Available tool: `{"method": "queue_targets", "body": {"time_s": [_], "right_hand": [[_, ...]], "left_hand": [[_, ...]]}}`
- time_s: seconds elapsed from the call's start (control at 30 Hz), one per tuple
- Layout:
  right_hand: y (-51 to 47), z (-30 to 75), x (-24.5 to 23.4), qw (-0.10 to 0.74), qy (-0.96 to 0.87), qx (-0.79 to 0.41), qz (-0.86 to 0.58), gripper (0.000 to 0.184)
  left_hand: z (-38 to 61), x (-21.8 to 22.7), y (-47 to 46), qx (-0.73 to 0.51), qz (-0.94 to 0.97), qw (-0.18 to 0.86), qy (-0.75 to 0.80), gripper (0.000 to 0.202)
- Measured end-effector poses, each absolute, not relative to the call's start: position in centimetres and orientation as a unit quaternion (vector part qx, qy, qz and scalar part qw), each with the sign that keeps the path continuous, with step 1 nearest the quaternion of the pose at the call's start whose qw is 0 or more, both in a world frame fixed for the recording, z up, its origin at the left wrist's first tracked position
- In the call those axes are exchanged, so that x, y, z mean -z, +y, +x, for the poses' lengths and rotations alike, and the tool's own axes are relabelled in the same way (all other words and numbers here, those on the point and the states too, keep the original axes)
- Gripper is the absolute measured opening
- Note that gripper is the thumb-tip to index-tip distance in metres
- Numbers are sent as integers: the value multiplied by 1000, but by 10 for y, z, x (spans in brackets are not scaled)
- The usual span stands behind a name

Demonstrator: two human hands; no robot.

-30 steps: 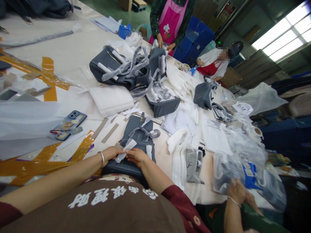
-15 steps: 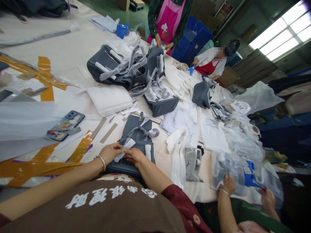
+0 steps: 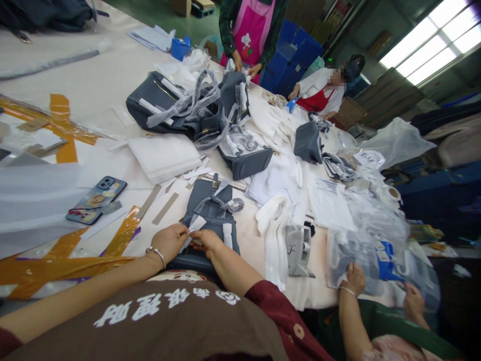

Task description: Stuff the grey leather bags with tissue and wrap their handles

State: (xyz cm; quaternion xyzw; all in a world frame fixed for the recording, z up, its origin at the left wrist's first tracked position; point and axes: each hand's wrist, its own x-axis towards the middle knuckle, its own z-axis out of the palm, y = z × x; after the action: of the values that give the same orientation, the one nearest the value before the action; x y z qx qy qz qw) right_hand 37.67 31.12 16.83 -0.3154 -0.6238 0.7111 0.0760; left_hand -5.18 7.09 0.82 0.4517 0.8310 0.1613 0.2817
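Observation:
A dark blue-grey bag [image 3: 206,200] lies flat on the table in front of me, a buckled strap at its far end. Clear plastic wrap winds around a thin strap on top of it, and a white wrapping piece [image 3: 227,234] covers its right side strap. Over the bag's left side, my left hand [image 3: 172,242] pinches a strip of white wrapping [image 3: 196,223] between thumb and fingers. My right hand [image 3: 206,241] meets it there, its fingertips closed on the same strip. The right hand's lower fingers are partly hidden.
To the left lies a phone [image 3: 96,199] beside orange tape [image 3: 120,235]. A tape dispenser [image 3: 298,250] and folded white strips [image 3: 276,245] stand right. More grey bags [image 3: 246,163] lie beyond. At right, a co-worker's hands [image 3: 355,279] handle a plastic bag; two other people work across the table.
The view has shifted slightly, so most things sit a little further left. Both hands remain together at the strip, which now looks more bunched between the fingers.

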Motion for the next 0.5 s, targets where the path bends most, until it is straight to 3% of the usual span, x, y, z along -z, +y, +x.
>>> {"method": "queue_targets", "body": {"time_s": [0.1,0.17,0.27,0.3,0.5], "right_hand": [[292,334,-183,60,-547,-763,-339,34],[268,280,-176,-14,-490,-782,-385,29],[224,182,-134,-45,-452,-790,-411,41],[212,151,-115,-54,-447,-792,-412,29],[185,69,-37,-115,-426,-791,-424,17]], "left_hand": [[-50,-10,72,-117,513,262,809,30],[-49,-13,71,-106,541,258,793,30],[-48,-20,68,-104,566,268,773,31],[-48,-23,67,-102,571,269,769,31],[-45,-35,66,-58,580,269,767,33]]}}
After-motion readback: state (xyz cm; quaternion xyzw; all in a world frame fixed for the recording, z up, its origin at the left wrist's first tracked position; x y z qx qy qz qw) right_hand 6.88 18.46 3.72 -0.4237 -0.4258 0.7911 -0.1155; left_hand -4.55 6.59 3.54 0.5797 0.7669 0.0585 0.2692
